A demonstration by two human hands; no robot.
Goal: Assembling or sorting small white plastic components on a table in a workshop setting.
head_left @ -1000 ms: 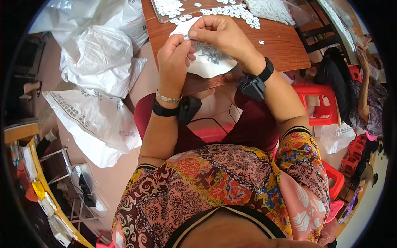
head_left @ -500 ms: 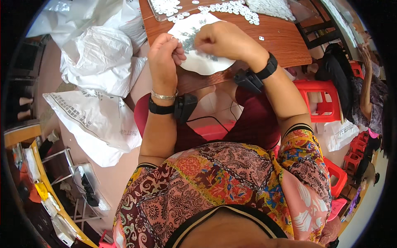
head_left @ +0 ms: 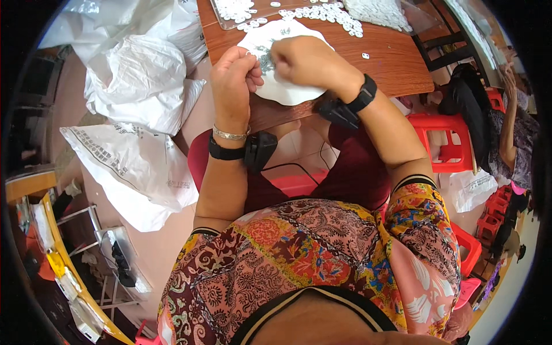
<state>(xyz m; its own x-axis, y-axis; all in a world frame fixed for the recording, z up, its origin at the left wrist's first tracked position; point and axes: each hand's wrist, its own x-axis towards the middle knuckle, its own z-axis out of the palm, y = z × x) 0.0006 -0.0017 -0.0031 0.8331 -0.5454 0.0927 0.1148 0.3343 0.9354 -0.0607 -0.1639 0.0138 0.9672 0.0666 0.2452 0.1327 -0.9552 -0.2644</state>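
A white plate (head_left: 290, 92) with a wavy rim lies at the table's near edge. Small dark grey pieces (head_left: 265, 59) are heaped on it, too tiny to name. Over the plate's left rim my left hand (head_left: 234, 77) is closed in a pinch; a speck of white shows at its fingertips, its kind unclear. My right hand (head_left: 313, 62) hovers above the plate's middle, fingers curled together and slightly blurred. Whatever it pinches is hidden behind the knuckles. The two hands are a short gap apart.
Many small white oval pieces with holes (head_left: 339, 16) lie at the back of the wooden table (head_left: 397, 69), near a filled clear bag (head_left: 376, 12). White sacks (head_left: 135, 80) stand at left. A red stool (head_left: 443, 138) and another person (head_left: 512, 126) are at right.
My right hand has shifted slightly down, and its wrist has turned a little. My left hand has moved slightly right and stays pinched. The plate keeps its place on the table.
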